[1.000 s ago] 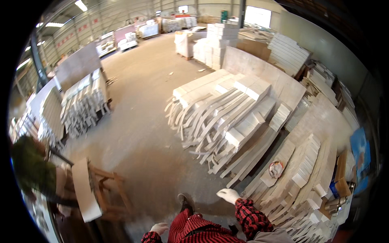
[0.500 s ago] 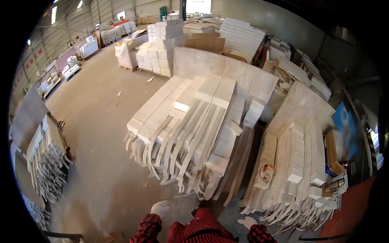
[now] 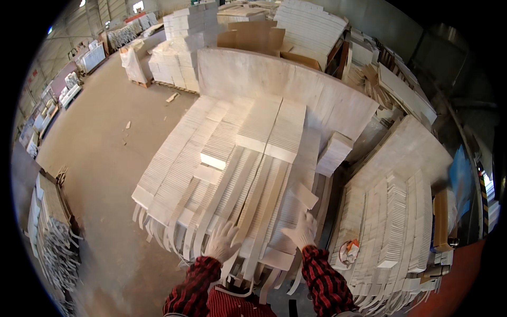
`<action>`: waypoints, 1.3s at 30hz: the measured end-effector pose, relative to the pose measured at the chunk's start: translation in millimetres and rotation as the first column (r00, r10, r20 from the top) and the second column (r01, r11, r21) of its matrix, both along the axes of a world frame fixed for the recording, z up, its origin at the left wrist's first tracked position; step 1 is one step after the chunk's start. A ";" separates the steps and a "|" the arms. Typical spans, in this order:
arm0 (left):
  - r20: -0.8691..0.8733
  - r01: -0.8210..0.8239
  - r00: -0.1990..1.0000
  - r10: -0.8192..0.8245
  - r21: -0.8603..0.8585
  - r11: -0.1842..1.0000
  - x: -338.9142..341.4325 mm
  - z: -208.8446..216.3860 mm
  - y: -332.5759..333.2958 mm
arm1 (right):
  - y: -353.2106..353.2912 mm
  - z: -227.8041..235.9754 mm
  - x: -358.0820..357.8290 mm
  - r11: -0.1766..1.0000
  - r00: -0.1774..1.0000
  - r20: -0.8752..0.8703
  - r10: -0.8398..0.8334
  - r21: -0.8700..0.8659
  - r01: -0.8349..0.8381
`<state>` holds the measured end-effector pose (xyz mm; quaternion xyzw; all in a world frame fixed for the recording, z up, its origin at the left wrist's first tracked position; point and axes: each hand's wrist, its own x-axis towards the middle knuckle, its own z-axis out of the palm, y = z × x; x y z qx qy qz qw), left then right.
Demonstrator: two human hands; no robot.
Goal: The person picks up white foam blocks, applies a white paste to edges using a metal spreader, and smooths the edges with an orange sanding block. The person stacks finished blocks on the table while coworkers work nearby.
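Both my hands wear whitish gloves and reach over the near edge of a broad stack of thin pale slats packed in rows. My left hand, fingers spread, is over the long flat bands that lie along the stack and hang off its near edge. My right hand is likewise spread, beside a loose pale piece on the stack's right part. Neither hand holds anything; whether either touches the surface I cannot tell. Higher blocks of slats sit toward the back.
A large upright board stands behind the stack. To the right is a second slat stack with a roll of tape on it. Another banded stack stands at far left. Brown floor with scraps lies on the left.
Both hands have risen from beside my body and reached forward over the stack, fingers spreading. The stack has come closer and fills more of the view.
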<state>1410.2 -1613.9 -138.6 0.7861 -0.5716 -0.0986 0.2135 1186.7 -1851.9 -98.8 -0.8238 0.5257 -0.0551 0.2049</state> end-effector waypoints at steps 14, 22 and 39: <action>0.071 0.050 0.996 -0.052 0.030 0.998 107.5 -63.9 -179.5 | -240.7 -34.0 229.3 0.910 0.979 -0.096 0.179 -0.361 -0.202; 0.051 0.009 0.999 -0.014 0.097 0.995 116.1 -56.7 -190.1 | -276.2 -55.5 274.5 0.958 0.962 -0.251 0.103 -0.237 -0.164; -0.046 0.031 0.999 -0.024 0.149 0.988 123.3 -53.7 -188.7 | -306.8 -47.9 264.2 0.893 0.887 -0.208 0.413 -0.100 -0.439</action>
